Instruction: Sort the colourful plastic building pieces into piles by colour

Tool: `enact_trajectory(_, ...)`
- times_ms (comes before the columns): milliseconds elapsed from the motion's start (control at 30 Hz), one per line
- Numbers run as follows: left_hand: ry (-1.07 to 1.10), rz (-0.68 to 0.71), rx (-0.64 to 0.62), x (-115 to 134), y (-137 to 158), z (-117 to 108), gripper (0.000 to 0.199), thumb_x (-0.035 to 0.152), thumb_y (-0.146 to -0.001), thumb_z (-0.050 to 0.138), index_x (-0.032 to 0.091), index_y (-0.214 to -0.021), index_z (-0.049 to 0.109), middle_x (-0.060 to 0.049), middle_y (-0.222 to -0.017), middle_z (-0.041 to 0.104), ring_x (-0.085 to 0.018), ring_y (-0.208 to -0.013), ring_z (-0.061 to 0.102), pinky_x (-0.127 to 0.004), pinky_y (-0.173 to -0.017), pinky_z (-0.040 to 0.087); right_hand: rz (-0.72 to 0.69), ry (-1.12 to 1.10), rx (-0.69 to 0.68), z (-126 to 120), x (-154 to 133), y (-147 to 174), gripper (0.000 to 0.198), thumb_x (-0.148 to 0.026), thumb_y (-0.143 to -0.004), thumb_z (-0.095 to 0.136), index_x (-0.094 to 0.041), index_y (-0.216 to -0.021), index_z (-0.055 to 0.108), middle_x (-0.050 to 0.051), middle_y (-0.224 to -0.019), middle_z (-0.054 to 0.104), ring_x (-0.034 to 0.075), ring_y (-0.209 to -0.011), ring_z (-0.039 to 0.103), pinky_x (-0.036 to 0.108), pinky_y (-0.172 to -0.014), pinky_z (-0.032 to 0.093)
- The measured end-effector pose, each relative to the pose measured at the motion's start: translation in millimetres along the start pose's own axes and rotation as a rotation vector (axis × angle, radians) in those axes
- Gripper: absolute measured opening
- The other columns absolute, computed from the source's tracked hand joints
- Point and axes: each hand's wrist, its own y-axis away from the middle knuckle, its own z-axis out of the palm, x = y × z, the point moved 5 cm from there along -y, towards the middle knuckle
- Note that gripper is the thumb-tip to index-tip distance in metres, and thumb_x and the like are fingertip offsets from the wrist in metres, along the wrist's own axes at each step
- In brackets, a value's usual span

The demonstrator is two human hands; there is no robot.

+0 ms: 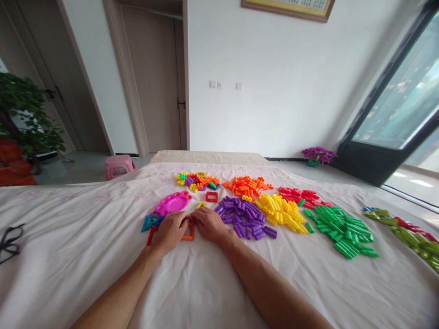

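Observation:
My left hand (172, 229) and my right hand (210, 224) meet over the cloth, fingertips bent together. What they pinch, if anything, is hidden behind the fingers. Under them lies an orange square frame tile (188, 236), partly covered. A red frame tile (151, 237) shows beside my left hand, with teal triangular tiles (148, 223) just behind it. Beyond my left hand is a pink palette-shaped tray (173, 204). A small yellow piece (200, 205) peeks out past my right fingers, and a red rectangular tile (211, 197) lies farther back.
Plastic tube pieces lie in heaps: purple (240, 212), yellow (279, 210), orange (247, 186), red (302, 196), green (343, 228). A mixed pile (197, 181) sits at the back, olive pieces (411, 240) far right. Eyeglasses (11, 242) rest at left; a pink stool (120, 165) stands beyond.

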Motion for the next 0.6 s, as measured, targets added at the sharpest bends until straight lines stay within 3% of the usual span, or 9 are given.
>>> enact_trajectory(600,0.061,-0.019,0.017,-5.4,-0.1,1.5,0.026,0.018,-0.089,0.046,0.023,-0.103,0.068,-0.004,-0.104,0.074,-0.018,-0.098,0.067,-0.03,-0.091,0.049,0.001,-0.026,0.012,1.5,2.0,-0.5,0.023,-0.016,-0.082,0.059,-0.022,-0.104,0.066,0.005,-0.1,0.067,0.019,-0.097,0.061,0.028,-0.087,0.045)
